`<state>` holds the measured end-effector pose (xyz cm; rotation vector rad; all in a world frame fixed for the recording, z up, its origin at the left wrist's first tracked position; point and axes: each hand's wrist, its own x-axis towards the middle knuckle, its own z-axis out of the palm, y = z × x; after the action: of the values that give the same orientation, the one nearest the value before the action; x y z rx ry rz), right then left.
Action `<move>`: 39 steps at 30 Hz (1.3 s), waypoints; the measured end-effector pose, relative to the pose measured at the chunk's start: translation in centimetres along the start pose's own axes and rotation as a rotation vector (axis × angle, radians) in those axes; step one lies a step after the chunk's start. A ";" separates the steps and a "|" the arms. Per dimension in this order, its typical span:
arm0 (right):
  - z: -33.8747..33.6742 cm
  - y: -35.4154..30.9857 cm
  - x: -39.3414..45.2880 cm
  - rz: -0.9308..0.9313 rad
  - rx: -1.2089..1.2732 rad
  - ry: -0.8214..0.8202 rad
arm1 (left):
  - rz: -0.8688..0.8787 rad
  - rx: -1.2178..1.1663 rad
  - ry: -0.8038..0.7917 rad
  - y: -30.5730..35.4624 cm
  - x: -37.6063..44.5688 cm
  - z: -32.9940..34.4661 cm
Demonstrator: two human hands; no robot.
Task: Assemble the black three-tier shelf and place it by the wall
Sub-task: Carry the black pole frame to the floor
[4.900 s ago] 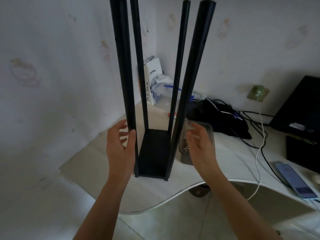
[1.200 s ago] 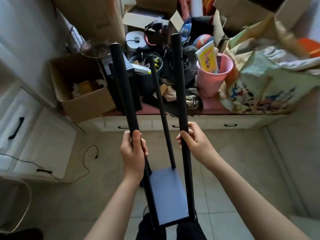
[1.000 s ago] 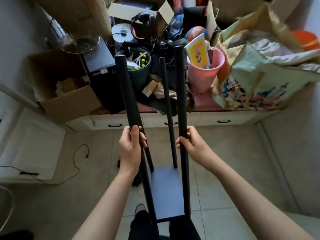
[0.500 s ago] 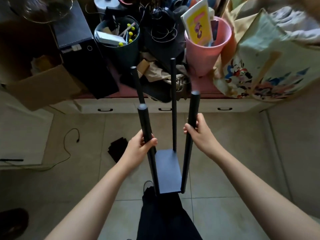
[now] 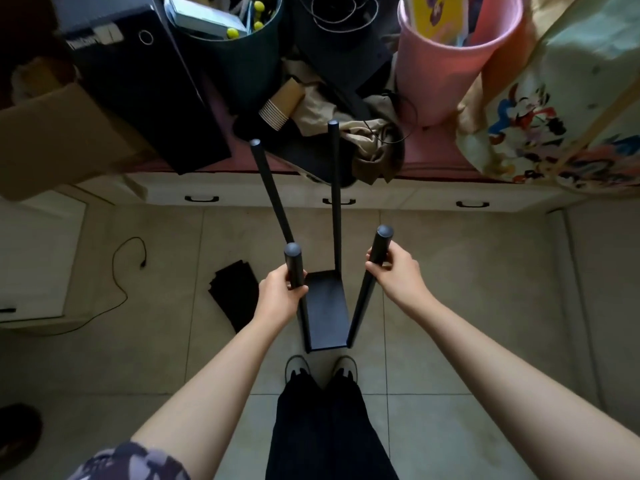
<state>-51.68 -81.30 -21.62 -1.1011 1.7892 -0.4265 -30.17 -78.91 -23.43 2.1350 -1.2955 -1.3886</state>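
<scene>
- Currently the black shelf frame (image 5: 325,308) stands upright on the tiled floor (image 5: 467,306), just ahead of the person's shoes (image 5: 320,367); only the bottom panel is fitted, with four round posts rising from its corners.
- Left hand (image 5: 278,296) grips the near-left post (image 5: 296,271) a little below its capped top; fingers curled round it, thumb across the front.
- Right hand (image 5: 394,270) holds the near-right post (image 5: 372,271) just under its cap; fingers wrapped round the tube, clamped on it.
- Two far posts are free: far-left post (image 5: 272,192) leans outward to the left, far-right post (image 5: 335,195) is close to vertical.
- Near posts splay slightly apart towards the top.
- Stack of loose black shelf panels (image 5: 235,296) lies flat on the floor, left of the frame, not touching it.
- Black cable (image 5: 121,271) trails across the tiles further left, beside a white cabinet (image 5: 34,265).
- Beyond the frame: low white drawer unit (image 5: 381,199) with black handles, its top piled with clutter.
- On that top: pink bucket (image 5: 446,71), dark green bucket (image 5: 249,53) with yellow balls inside, black box (image 5: 145,88), cardboard box (image 5: 59,133), printed cartoon bag (image 5: 554,109), stack of paper cups (image 5: 280,105).
- Person wears black trousers (image 5: 325,427); patterned sleeve (image 5: 131,462) shows on the left arm.
</scene>
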 end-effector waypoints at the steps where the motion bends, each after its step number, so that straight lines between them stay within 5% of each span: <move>1: 0.3 0.2 0.3 -0.004 0.011 -0.001 | -0.015 -0.002 0.020 -0.2 0.3 0.3; 11: 2.5 5.4 4.2 0.013 0.054 0.102 | -0.093 -0.009 0.072 -2.6 5.4 5.6; 19: 2.7 10.2 3.8 0.058 0.119 0.198 | 0.078 0.104 0.010 -5.1 5.3 8.5; 39: 4.2 16.1 -3.4 0.124 -0.076 -0.030 | -0.105 0.015 -0.193 -10.7 -1.7 11.0</move>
<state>-55.54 -69.20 -32.83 -1.0366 1.8482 -0.2682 -34.01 -69.13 -34.73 2.1503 -1.2806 -1.6688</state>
